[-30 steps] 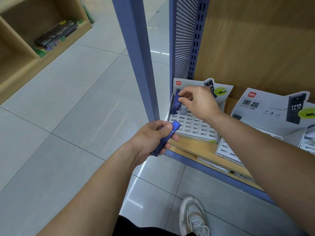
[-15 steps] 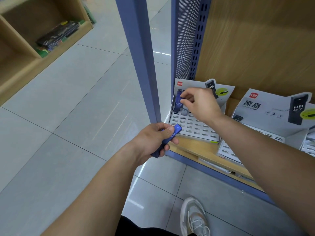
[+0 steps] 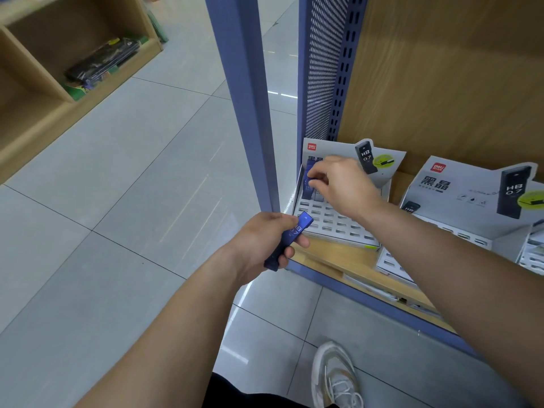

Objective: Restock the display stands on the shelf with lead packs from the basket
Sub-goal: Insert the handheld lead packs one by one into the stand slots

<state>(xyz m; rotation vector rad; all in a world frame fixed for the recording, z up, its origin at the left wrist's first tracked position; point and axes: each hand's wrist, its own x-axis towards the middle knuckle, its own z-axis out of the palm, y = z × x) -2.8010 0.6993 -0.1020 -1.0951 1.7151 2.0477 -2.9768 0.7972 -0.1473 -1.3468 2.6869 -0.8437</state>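
Our left grip point(image 3: 262, 242) clamps blue lead pack point(image 3: 290, 241) by shelf point(image 3: 332, 256) front edge; right grip point(image 3: 344, 187) pinches standing pack point(image 3: 306, 190) at display stand point(image 3: 332, 222) back-left corner.

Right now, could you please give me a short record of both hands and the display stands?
Left hand: grips a blue lead pack in front of the shelf
Right hand: fingers curled at the seated packs in the back row; grip blurred
First display stand: most visible slots empty
Second display stand: on its right
Basket: not in view
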